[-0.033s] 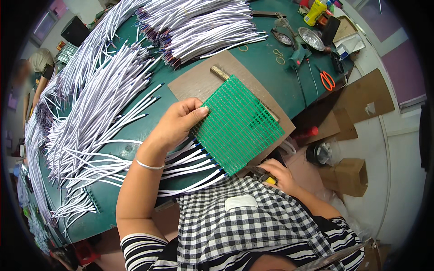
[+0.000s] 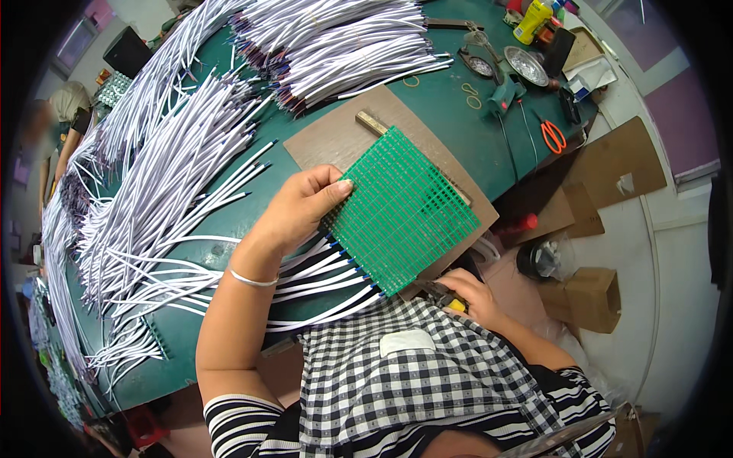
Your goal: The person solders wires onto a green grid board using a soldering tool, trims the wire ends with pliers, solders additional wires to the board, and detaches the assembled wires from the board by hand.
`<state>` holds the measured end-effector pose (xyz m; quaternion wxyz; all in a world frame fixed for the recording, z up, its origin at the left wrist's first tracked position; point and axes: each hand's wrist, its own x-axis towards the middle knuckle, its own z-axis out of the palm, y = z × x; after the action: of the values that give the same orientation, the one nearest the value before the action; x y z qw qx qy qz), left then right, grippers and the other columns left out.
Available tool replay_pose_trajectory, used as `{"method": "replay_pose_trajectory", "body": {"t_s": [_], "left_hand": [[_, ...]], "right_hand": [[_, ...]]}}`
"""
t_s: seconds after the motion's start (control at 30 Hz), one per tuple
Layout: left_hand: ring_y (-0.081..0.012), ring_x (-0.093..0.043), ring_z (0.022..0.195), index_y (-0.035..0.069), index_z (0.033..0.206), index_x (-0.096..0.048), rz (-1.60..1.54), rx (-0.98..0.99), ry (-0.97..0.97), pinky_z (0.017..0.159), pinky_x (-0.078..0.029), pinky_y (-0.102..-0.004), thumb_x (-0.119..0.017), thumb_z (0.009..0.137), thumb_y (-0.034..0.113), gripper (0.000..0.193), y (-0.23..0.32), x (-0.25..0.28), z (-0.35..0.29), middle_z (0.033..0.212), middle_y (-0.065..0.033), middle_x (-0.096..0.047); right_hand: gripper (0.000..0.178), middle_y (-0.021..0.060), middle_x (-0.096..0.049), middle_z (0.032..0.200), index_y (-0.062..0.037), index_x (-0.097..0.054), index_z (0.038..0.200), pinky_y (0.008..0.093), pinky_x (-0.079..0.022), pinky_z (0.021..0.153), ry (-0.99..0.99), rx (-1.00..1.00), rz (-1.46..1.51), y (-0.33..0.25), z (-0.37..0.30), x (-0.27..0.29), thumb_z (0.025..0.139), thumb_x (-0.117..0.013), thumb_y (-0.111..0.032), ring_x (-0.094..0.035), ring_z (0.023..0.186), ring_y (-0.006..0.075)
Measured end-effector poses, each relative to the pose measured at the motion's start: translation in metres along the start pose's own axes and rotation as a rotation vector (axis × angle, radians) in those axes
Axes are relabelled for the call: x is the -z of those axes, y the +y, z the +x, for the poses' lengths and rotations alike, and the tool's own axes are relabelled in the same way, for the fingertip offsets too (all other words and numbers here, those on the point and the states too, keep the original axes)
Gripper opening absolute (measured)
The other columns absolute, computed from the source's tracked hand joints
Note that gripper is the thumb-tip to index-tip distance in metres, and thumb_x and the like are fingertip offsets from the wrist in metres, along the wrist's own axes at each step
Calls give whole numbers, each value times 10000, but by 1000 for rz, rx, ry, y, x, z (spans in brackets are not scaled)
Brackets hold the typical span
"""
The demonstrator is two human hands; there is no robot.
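A green circuit board panel (image 2: pixel 401 214) with rows of small holes and pads is tilted up in my left hand (image 2: pixel 309 200). My thumb lies on its upper left edge, with the fingers behind it. White cables (image 2: pixel 324 269) with blue ends meet the panel's lower left edge and trail off left. Just below the panel's bottom corner, my right hand (image 2: pixel 475 296) is closed around pliers (image 2: pixel 441 294) with a dark head and a yellow-and-black handle. Their jaws are close to that corner; whether they touch it I cannot tell. Under the panel lies a brown board (image 2: pixel 328 141) with a metal bar (image 2: pixel 371 122).
Big bundles of white cables (image 2: pixel 164 164) cover the left and back of the green table (image 2: pixel 435 99). Orange-handled scissors (image 2: pixel 551 136), a metal dish (image 2: pixel 527 66) and a yellow bottle (image 2: pixel 532 21) are at the right. Cardboard boxes (image 2: pixel 592 299) stand beyond the table edge. Another person (image 2: pixel 67 114) is at far left.
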<state>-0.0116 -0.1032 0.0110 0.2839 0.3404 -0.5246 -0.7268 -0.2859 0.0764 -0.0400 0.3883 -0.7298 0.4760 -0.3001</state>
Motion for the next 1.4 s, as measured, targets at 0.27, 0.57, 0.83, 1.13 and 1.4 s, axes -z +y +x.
{"method": "replay_pose_trajectory", "body": {"t_s": [0.27, 0.57, 0.83, 1.13, 1.4], "left_hand": [[-43, -470, 703, 53, 865, -570, 16, -32, 16, 656, -389, -202, -595, 896, 259, 210, 0, 2, 0, 763, 41, -549], [-35, -451, 694, 57, 854, -565, 10, -22, 19, 641, -374, -197, -594, 897, 244, 194, -3, 3, 3, 751, 50, -534], [-32, -438, 681, 53, 837, -561, 33, -61, 31, 622, -366, -194, -590, 901, 237, 197, 0, 0, 1, 743, 52, -523], [-35, -449, 670, 39, 846, -568, 110, -100, 56, 599, -391, -196, -567, 918, 216, 191, 0, 1, 1, 748, 42, -539], [-35, -448, 667, 35, 845, -567, 78, -74, 67, 594, -389, -196, -567, 917, 205, 185, 1, -1, 2, 740, 41, -538]], "right_hand": [[433, 137, -561, 1048, -20, -560, 1138, 339, -454, 827, -8, 0, -28, 0, 0, -1, 754, -700, -164, -560, 954, 292], [397, 136, -578, 988, -5, -577, 1090, 327, -473, 768, 29, 38, -43, 2, -1, -4, 738, -712, -131, -580, 879, 287], [379, 138, -586, 965, 1, -581, 1073, 326, -485, 732, 53, 57, -62, -2, 1, -4, 743, -712, -133, -594, 849, 284], [396, 138, -585, 967, 0, -580, 1070, 329, -489, 722, 53, 40, -92, -1, 1, -5, 726, -730, -126, -596, 845, 284], [395, 137, -574, 941, 1, -578, 1063, 327, -486, 702, 42, 16, -123, -3, 1, -4, 727, -736, -135, -584, 814, 282]]}}
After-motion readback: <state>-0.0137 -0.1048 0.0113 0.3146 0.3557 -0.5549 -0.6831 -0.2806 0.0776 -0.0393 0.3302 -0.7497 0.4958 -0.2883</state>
